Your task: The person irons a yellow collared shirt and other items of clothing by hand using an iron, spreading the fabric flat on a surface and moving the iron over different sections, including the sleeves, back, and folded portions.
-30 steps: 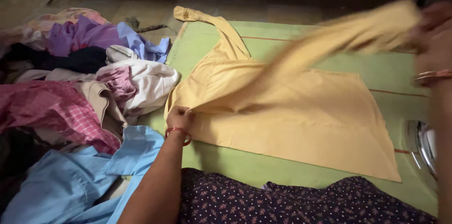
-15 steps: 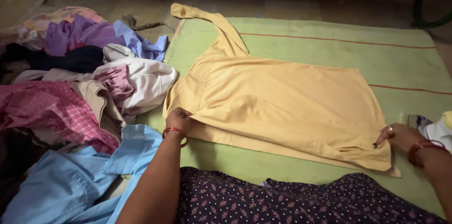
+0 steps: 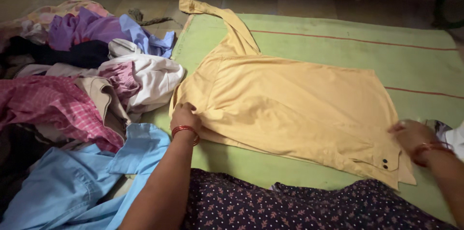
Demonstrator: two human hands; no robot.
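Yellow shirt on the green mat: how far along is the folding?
Done: yellow shirt lies flat on green mat, one sleeve folded across. In hand: left hand pins the shoulder, right hand the cuff end. Left: far sleeve unfolded; clothes pile unsorted.

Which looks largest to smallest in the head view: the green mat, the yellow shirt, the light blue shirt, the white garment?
1. green mat
2. yellow shirt
3. light blue shirt, though it lies nearer the camera and is partly bunched, so its rank is unsure
4. white garment
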